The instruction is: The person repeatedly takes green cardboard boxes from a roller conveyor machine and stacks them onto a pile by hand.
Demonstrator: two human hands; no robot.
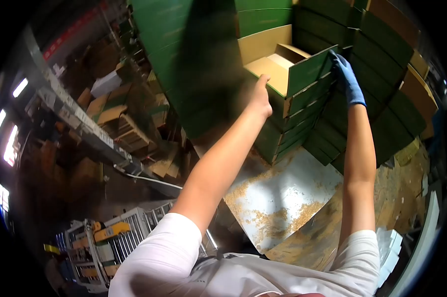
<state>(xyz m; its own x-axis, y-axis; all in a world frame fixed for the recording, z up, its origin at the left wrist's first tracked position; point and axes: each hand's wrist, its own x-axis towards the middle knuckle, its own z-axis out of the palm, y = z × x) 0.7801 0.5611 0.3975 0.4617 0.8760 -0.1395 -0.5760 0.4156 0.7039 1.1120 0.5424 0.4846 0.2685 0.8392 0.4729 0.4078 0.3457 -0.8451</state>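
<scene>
A green cardboard box (pixel 310 73) with a brown inside sits on top of a stack of folded or nested green cardboard (pixel 295 129). Its top is open and its flaps stand up or lean outward. My left hand (pixel 261 99), bare, grips the near left edge, thumb over the rim and the other fingers hidden behind the cardboard. My right hand (pixel 348 79), in a blue glove, holds the right end of the upright green panel, with fingertips at its top corner. A paler piece of cardboard (pixel 280 60) shows inside the box.
Tall stacks of green boxes (pixel 159 54) rise at the left, back and right (pixel 382 44). Below lies a worn white board (pixel 278 198) on the floor. A roller conveyor (pixel 119 237) stands lower left, near a grey metal beam (pixel 80 109) and piled cardboard (pixel 129 133).
</scene>
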